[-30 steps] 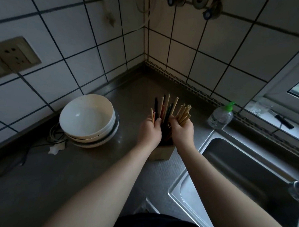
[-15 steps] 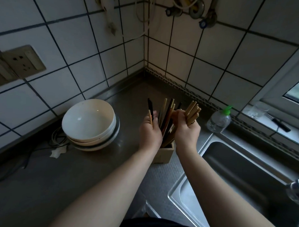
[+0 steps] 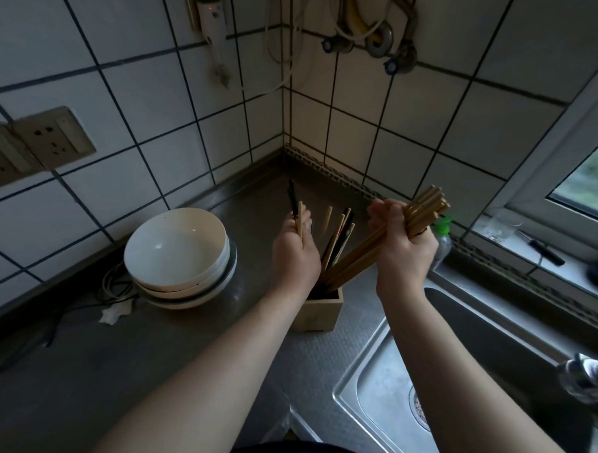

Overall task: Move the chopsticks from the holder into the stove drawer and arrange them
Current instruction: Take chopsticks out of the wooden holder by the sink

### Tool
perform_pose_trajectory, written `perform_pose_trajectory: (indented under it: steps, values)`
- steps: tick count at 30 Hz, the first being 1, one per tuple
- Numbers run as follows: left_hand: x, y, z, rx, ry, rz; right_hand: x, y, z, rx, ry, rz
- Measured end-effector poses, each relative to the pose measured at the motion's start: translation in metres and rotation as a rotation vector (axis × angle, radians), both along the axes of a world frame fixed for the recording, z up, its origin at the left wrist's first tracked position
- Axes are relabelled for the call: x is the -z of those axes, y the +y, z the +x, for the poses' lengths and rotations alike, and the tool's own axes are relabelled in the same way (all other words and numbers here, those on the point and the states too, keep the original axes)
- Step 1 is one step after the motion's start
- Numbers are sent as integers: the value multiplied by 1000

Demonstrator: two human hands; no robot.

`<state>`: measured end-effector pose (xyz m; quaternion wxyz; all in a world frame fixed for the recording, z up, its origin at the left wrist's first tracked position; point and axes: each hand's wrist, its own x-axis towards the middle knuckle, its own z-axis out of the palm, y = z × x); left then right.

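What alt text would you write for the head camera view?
A person's right hand grips a slanted bundle of wooden chopsticks, lower ends in a wooden holder on a counter; the left hand holds two more. Stacked white bowls sit left, a sink right.

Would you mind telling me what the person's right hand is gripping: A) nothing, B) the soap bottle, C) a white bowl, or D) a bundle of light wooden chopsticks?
D: the right hand is curled round a bundle of light wooden chopsticks, tilted, with lower ends reaching the holder.
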<state>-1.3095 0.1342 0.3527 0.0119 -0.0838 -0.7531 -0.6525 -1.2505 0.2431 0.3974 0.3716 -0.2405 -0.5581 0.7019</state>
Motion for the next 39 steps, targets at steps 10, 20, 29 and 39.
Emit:
perform_pose_trajectory:
  steps: [10, 20, 29, 39]
  values:
    - [-23, -6, 7, 12, 52, 40, -36, 5, 19, 42, 181, 8]
    - [-63, -25, 29, 43, 254, 121, -76, 3, 63, 97, 361, 86]
    - [-103, -59, 89, 132, 382, 237, -95, -31, 140, 148, 445, 142]
    - [-77, -107, 193, 476, 214, 279, -66, -103, 269, 377, 326, 166]
